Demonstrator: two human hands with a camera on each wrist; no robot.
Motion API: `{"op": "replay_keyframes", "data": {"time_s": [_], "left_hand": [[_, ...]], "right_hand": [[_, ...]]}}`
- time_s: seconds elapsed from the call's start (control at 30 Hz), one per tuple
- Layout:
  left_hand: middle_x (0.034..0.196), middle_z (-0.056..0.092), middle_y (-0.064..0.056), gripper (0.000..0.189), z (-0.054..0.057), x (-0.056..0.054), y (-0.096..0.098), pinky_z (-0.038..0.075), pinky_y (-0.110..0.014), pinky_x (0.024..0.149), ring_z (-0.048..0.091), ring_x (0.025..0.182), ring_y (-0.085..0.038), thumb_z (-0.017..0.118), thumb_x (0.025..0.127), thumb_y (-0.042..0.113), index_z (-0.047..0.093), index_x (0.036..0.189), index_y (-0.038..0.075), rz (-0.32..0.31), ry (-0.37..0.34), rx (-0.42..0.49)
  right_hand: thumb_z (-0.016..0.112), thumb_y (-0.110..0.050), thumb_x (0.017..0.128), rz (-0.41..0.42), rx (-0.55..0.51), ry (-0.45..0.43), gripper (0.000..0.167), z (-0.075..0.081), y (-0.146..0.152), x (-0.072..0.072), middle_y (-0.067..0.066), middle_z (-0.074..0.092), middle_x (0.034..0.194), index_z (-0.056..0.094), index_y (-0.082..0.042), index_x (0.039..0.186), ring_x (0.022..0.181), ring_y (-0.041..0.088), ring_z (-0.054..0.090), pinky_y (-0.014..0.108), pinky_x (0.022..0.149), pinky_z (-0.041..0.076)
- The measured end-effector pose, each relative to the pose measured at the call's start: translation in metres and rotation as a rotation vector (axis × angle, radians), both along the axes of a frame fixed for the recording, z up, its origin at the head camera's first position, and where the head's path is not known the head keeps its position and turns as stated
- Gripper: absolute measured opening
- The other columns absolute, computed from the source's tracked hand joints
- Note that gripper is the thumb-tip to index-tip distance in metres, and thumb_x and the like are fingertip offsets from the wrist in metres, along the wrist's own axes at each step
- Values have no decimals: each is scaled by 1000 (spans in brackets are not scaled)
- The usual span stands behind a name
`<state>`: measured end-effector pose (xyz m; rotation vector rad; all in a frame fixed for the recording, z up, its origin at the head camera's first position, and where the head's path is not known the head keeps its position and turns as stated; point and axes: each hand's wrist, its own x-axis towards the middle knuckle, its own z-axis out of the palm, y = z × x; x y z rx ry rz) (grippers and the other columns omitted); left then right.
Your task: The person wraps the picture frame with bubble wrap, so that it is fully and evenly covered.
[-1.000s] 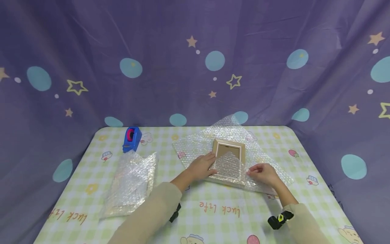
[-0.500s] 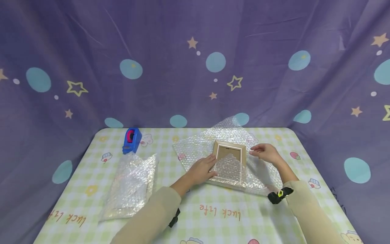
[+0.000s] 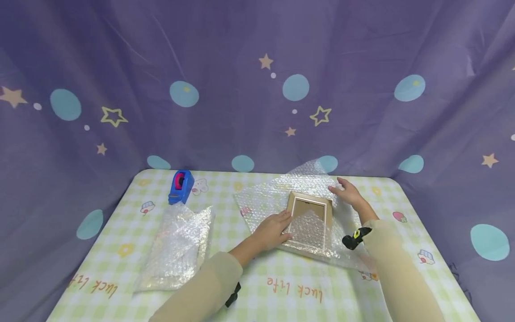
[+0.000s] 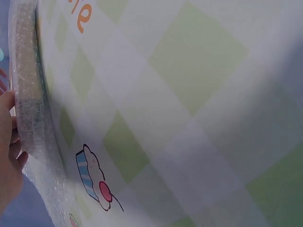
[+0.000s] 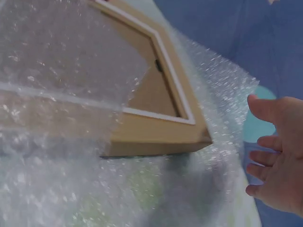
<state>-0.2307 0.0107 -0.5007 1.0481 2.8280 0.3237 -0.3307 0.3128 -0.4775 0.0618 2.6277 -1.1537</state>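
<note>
While left fingers (image 3: pixel 284 217) touch the frame (image 3: pixel 314 208), right fingers (image 5: pixel 266 158) hover nearby.

I count two hands, a left hand (image 3: pixel 273 230) and a right hand (image 3: pixel 349 193), in two sleeves (image 3: pixel 402 277). On one table (image 3: pixel 281 306) I have one picture frame (image 3: pixel 315 207) and one sheet of bubble wrap (image 3: pixel 263 197) at two o'clock, one wrapped package (image 3: pixel 177 250) at nine, one tape dispenser (image 3: pixel 181 188) at ten; one curtain (image 3: pixel 241 44) at twelve.
</note>
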Motion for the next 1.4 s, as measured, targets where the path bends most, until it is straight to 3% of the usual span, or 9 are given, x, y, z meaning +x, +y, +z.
{"op": "replay_keyframes", "data": {"time_s": [0.17,0.33,0.47,0.6,0.7,0.83,1.0,1.17,1.4], "left_hand": [[154,38,-8,61,-1,6,3,33,-38,119,33,145,-21,52,96,44,42,144,8,-8,27,5],[153,39,-8,61,0,8,4,33,-38,119,34,145,-21,52,96,44,42,144,8,-10,29,7],[153,39,-7,61,-3,9,4,33,-37,119,35,145,-21,53,96,44,42,144,8,-9,23,4],[153,39,-7,60,-6,8,4,32,-37,119,35,145,-21,52,96,43,42,144,8,-14,23,13],[153,40,-8,60,-7,8,4,34,-37,118,36,144,-21,53,96,42,43,143,8,-20,29,23],[152,41,-9,60,-7,8,4,35,-37,118,37,143,-22,54,95,41,44,143,6,-29,27,32],[150,43,-11,60,-6,6,3,36,-38,117,40,142,-24,57,94,40,46,141,5,-30,42,52],[152,40,-10,60,-5,2,1,34,-38,118,38,143,-24,55,95,41,45,142,5,-5,19,61],[150,43,-12,59,-4,2,4,34,-38,118,40,141,-25,56,94,39,46,140,3,-13,53,68]], "right_hand": [[55,-31,97,2,-11,33,78,-9,-7,3,34,28,151,13,7,150,138,50,30,56,115,31],[63,-25,91,14,18,194,69,-5,-22,8,33,57,120,32,5,145,106,45,58,45,91,52],[69,-20,86,102,103,382,48,-6,-35,11,25,64,99,57,4,126,88,34,59,35,73,49],[74,-16,81,149,132,549,29,-7,-51,12,22,66,93,68,3,103,86,34,60,41,75,52],[75,-15,82,150,87,589,22,-4,-63,16,19,67,95,68,0,96,88,34,62,47,78,54],[73,-13,83,176,104,634,16,2,-75,23,14,69,91,67,-3,94,84,31,65,45,74,55],[71,-9,84,192,182,686,6,9,-80,41,8,70,84,68,-6,88,77,23,65,37,69,55],[73,1,78,190,213,716,8,9,-84,70,8,71,80,69,-6,82,75,21,67,35,68,58],[72,10,69,134,300,736,19,-18,-89,108,9,70,83,68,-5,81,80,25,68,36,76,59]]}}
